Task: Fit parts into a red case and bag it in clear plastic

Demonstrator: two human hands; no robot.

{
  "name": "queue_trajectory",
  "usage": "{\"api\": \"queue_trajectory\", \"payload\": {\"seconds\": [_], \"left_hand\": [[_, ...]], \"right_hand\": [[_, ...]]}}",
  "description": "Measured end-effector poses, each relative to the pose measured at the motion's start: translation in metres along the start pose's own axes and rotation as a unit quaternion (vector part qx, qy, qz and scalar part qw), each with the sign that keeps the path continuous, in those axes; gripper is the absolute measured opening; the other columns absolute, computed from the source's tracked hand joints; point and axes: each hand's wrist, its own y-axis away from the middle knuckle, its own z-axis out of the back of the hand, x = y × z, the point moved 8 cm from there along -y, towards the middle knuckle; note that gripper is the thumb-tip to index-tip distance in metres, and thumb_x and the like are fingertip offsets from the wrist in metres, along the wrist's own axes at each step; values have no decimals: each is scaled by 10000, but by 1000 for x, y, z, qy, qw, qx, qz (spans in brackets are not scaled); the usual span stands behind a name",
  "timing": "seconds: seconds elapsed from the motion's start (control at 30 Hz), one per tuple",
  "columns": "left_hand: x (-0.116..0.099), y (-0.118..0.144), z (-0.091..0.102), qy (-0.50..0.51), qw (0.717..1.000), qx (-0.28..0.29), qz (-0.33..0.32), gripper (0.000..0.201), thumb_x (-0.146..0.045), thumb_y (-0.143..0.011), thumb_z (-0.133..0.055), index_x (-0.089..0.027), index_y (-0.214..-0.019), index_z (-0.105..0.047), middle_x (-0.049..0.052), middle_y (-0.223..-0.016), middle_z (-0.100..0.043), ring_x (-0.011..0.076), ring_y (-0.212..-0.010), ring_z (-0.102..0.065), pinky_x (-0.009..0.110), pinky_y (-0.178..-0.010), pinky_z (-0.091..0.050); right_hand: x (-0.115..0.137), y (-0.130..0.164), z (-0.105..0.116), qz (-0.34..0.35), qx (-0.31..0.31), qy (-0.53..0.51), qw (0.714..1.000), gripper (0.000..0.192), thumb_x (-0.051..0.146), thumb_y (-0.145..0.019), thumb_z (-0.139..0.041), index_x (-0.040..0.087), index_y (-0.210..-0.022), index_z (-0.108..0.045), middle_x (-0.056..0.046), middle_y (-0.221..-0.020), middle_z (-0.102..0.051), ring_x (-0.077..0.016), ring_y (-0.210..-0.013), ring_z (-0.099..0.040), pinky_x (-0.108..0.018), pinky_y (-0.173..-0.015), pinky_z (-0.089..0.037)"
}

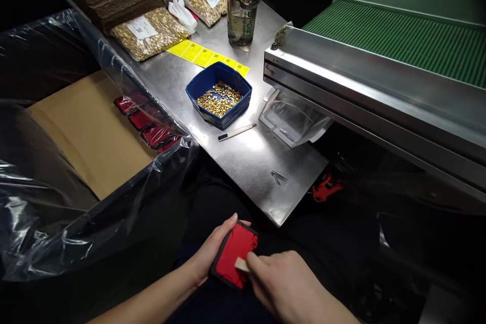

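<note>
My left hand (214, 245) is closed around the edge of a red plastic part with a black rim (236, 250), held tilted in front of me. Pinched in my right hand (281, 278) is a small pale flat piece (241, 265), which lies over the red face near its lower side; most of the piece is hidden by my fingers. Beyond my hands, a blue bin (219, 93) holds many small brass-coloured pieces (219, 99). A pale pen-like tool (237, 132) lies in front of the bin, and nail clippers (278, 177) sit near the table corner.
On the left, a plastic-lined box (81, 126) contains cardboard and several red parts (140, 120). Bags of brass pieces (150, 34), yellow labels (207, 55) and a water bottle (240, 15) stand on the metal table (261, 162). A green conveyor (398, 35) runs along the right, above a clear tray (292, 116).
</note>
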Motion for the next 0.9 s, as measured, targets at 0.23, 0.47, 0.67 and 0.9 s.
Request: {"api": "queue_trajectory", "payload": {"seconds": [0.23,0.47,0.67,0.9], "left_hand": [[1,-1,0,11,1000,6,16,564,-623,-891,-693,-122,-1150,-709,141,-966,-769,244,-779,-725,304,-734,-573],[1,-2,-2,14,1000,10,11,559,-653,-926,-636,-133,-1115,-714,120,-926,-757,215,-734,-704,288,-697,-561],[-2,-2,-1,2,1000,8,-9,525,-625,-897,-684,-141,-1097,-719,113,-929,-763,233,-764,-712,303,-721,-564],[-9,-5,1,-45,997,3,-67,547,-645,-866,-711,-133,-1060,-733,117,-902,-773,243,-803,-711,294,-749,-557]], "right_hand": [[-2,-1,-1,-10,-13,10,1000,101,227,-1042,-439,252,-966,-501,54,-774,-711,-143,-592,-654,-309,-533,-278],[-5,-5,2,-23,-6,36,999,50,224,-1032,-482,248,-998,-510,45,-798,-716,-163,-628,-672,-319,-543,-279],[-2,-9,2,-10,-5,49,999,49,237,-1025,-494,246,-990,-527,40,-793,-722,-170,-618,-672,-328,-531,-261],[-1,-7,-7,-5,-13,44,999,81,211,-1003,-498,242,-937,-533,51,-760,-719,-157,-589,-668,-319,-527,-290]]}}
